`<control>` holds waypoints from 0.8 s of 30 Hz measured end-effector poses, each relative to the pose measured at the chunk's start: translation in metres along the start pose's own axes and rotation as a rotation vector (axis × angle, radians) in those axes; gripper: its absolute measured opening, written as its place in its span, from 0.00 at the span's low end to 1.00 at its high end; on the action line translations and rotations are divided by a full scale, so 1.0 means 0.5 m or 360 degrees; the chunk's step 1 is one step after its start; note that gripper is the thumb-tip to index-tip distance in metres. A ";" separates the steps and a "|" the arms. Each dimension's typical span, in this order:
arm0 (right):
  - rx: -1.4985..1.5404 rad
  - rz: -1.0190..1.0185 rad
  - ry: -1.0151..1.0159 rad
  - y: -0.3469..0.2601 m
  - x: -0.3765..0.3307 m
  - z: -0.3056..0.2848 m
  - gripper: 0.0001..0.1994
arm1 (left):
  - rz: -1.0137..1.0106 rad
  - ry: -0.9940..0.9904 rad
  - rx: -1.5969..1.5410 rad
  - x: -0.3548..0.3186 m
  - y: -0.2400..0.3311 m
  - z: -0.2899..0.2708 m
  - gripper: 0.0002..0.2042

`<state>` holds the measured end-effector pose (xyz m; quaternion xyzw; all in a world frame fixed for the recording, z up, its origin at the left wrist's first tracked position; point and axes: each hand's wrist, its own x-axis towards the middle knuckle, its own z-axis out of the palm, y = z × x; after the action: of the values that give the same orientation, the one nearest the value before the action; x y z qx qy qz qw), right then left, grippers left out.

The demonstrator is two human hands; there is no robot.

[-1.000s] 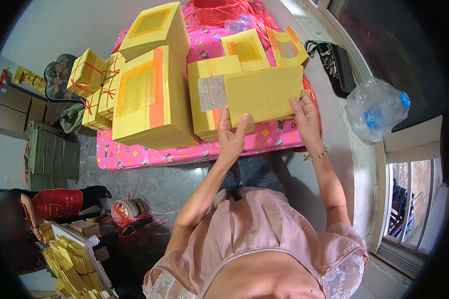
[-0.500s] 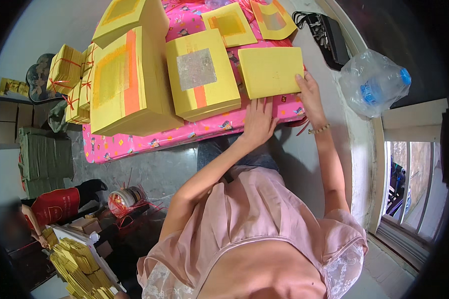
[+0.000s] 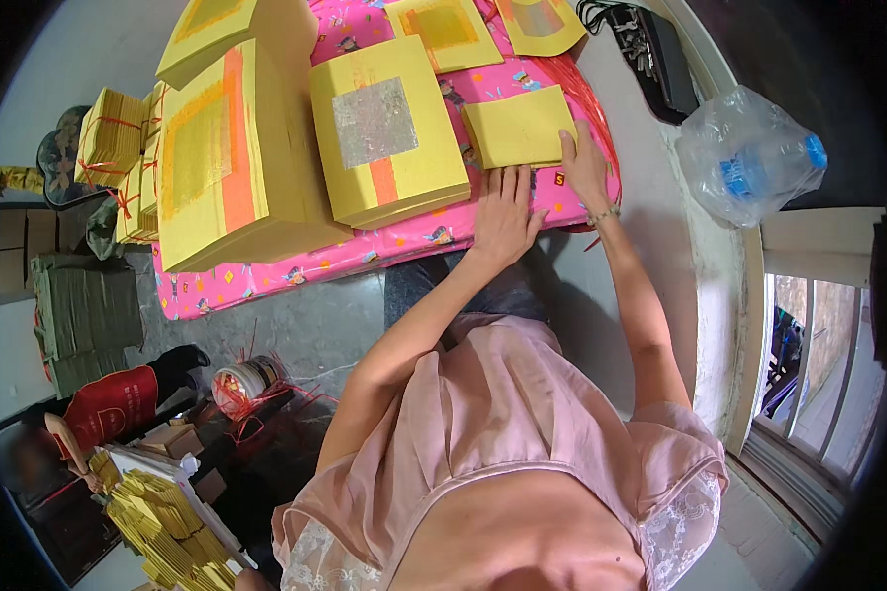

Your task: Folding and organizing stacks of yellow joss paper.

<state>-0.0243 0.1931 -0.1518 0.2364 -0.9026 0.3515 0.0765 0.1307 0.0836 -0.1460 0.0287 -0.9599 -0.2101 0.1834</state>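
A small stack of plain yellow paper (image 3: pixel 517 123) lies near the front edge of the pink patterned table (image 3: pixel 296 281). My right hand (image 3: pixel 589 175) closes on its right side, thumb on the top sheet. My left hand (image 3: pixel 506 217) rests with outstretched fingers at the stack's near edge, fingertips touching or very close to it. Left of this stack stands a taller yellow paper stack (image 3: pixel 443 182) with a silver square on top. Farther left rises a thick yellow block of paper (image 3: pixel 296 197) with orange bands.
Two thin printed paper stacks (image 3: pixel 442 32) lie at the back. Red strings (image 3: pixel 591 98) trail along the table's right side. A black bag (image 3: pixel 650 59) and a plastic bag with a bottle (image 3: pixel 754 163) are to the right. Another person in red (image 3: pixel 118 399) handles yellow bundles at lower left.
The small paper stack has come down flatter onto the table, with my right hand still on its right side. My left hand stays at its near edge. The view has shifted slightly.
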 end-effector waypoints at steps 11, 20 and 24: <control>-0.0196 0.0041 -0.0200 -0.002 0.005 0.000 0.11 | -0.0017 0.0059 -0.0181 -0.027 0.015 -0.019 0.34; -0.0206 -0.0089 -0.0082 -0.020 -0.003 -0.001 0.12 | -0.0035 -0.0006 -0.0042 0.024 -0.012 -0.003 0.35; -0.0378 0.0110 -0.0291 -0.059 -0.001 -0.044 0.14 | 0.0012 -0.0060 0.0016 0.021 -0.015 0.003 0.35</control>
<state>-0.0105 0.1893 -0.1178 0.2254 -0.9487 0.2217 0.0092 0.1202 0.0762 -0.1469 0.0222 -0.9643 -0.2051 0.1659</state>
